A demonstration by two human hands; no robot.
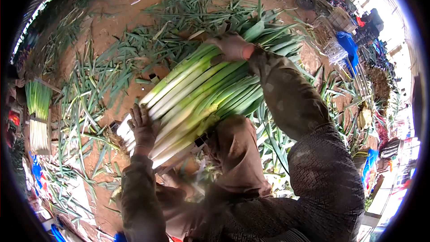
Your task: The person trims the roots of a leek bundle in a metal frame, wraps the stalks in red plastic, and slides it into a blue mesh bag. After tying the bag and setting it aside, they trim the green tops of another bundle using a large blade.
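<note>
While the loose bundle of long white-and-green leeks [201, 94], laid across the knee [233, 148], was pressed by the flat, spread left hand [143, 127] and clasped by the curled right hand [233, 47], unbound stalks could have been spilled.

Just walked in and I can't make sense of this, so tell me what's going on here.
A person has a thick bundle of leeks lying across their knee. Their left hand is pressed, fingers spread, against the white root ends. Their right hand lies over the green upper part. Loose green leaves are strewn over the earth floor around them. A second bundle stands apart at the left edge.
</note>
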